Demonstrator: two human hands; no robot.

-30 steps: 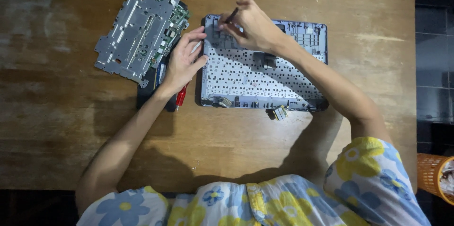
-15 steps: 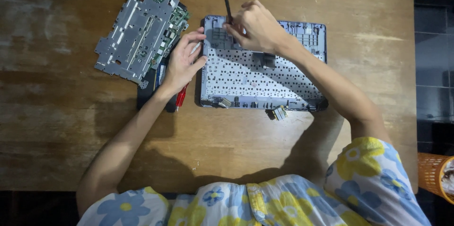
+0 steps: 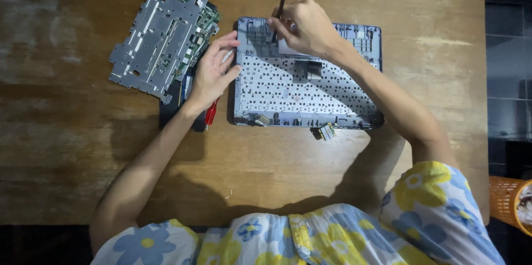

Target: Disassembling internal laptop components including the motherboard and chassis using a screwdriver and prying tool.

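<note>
A grey laptop top case [image 3: 310, 87] lies underside up on the wooden table [image 3: 66, 148], its perforated keyboard backplate showing. My right hand [image 3: 307, 29] grips a thin black screwdriver [image 3: 280, 4] nearly upright, its tip down at the case's far left corner. My left hand [image 3: 213, 71] rests with fingers spread against the case's left edge, holding nothing. A red-handled screwdriver [image 3: 210, 114] lies just under that hand, next to the case.
A silver metal frame plate [image 3: 160, 26] lies at the far left over a green circuit board [image 3: 204, 21] and a dark part [image 3: 170, 104]. A small loose connector [image 3: 324, 131] sits by the case's near edge. An orange basket [image 3: 507, 201] stands off the table's right side.
My right hand has tipped the black screwdriver from slanted to nearly upright over the case's far left corner. My left hand has stayed at the case's left edge.
</note>
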